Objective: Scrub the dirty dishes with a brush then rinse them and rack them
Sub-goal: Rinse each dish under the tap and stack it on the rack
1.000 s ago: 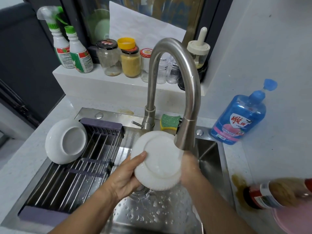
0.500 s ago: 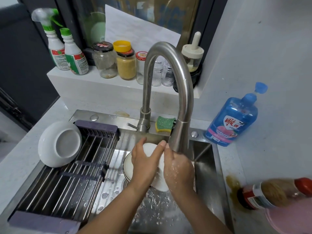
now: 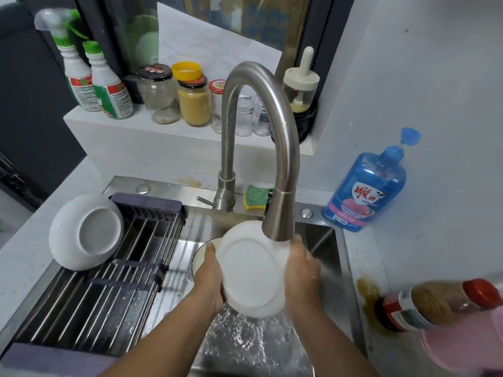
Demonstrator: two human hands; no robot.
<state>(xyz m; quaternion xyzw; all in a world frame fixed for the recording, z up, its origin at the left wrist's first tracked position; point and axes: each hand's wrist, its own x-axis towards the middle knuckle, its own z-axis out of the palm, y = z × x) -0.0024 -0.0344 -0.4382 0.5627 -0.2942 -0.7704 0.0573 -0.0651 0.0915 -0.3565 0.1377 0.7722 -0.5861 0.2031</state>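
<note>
A white plate point(image 3: 249, 268) is held tilted under the steel faucet point(image 3: 277, 213), its underside facing me, with water running off its lower edge into the sink point(image 3: 324, 240). My left hand point(image 3: 208, 278) grips its left rim, fingers behind. My right hand point(image 3: 302, 270) holds the right rim, wet. Behind my left hand another white bowl point(image 3: 200, 257) sits in the sink, mostly hidden. One washed white bowl point(image 3: 85, 231) leans upside down on the dish rack point(image 3: 109, 281) at the left. No brush is in view.
A green-and-yellow sponge point(image 3: 255, 197) lies behind the faucet. A blue soap bottle point(image 3: 367, 183) stands at the right, a sauce bottle point(image 3: 435, 303) lies beside a brown spill point(image 3: 366, 289), and a pink container point(image 3: 468, 346) sits at the lower right. Jars and spray bottles point(image 3: 92, 77) line the back ledge.
Both hands turned the plate under the stream; half a second ago they covered it, now its underside faces me and each hand holds a rim.
</note>
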